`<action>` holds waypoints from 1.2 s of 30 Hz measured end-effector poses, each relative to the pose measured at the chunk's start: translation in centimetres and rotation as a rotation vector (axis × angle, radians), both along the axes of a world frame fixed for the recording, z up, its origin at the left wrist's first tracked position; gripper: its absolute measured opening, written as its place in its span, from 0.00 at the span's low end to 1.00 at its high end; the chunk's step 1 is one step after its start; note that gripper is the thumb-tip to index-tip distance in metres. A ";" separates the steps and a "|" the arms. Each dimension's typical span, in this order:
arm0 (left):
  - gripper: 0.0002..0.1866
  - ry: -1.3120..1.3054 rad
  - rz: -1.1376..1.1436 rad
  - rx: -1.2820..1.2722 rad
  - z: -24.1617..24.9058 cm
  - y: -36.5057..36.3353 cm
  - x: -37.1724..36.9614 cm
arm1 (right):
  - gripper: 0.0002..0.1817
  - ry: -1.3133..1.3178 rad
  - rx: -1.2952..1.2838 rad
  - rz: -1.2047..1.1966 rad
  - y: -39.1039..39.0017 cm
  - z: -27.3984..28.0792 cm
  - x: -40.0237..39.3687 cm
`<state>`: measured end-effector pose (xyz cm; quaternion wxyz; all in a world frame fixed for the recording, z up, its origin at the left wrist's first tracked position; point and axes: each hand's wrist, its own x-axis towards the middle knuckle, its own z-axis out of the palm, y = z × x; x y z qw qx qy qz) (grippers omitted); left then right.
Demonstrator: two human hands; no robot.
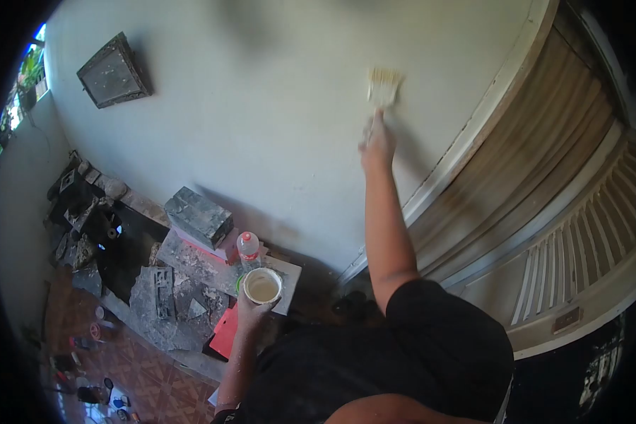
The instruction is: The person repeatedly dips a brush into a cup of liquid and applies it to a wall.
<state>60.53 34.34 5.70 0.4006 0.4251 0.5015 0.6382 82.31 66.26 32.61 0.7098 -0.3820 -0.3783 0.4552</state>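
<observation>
My right hand [377, 145] is raised against the pale wall [261, 106] and grips the handle of a wide paintbrush [383, 86], whose bristles touch the wall near the door frame. My left hand [251, 311] is held low by my body and grips a small round cup [263, 285] of whitish paint. The cup is upright and its open top faces me.
A plastic bottle with a red cap [248, 247] stands on a cluttered, paint-spattered table [191, 283] below the wall, beside a grey box [199, 216]. A dark framed panel [113, 71] hangs on the wall. A slatted door [544, 205] is at right. Patterned floor lies below.
</observation>
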 end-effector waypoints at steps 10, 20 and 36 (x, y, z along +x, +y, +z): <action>0.44 -0.062 -0.021 0.034 -1.0 0.6 -0.5 | 0.21 -0.893 0.230 -0.316 -6.1 -15.5 -1.2; 0.45 -0.006 0.005 0.035 -2.3 0.2 -1.0 | 0.10 -1.811 0.645 -1.040 -6.5 27.9 -5.5; 0.44 -0.057 0.089 0.068 -2.4 -1.3 -2.4 | 0.15 -2.464 0.461 0.163 -2.1 7.8 -12.3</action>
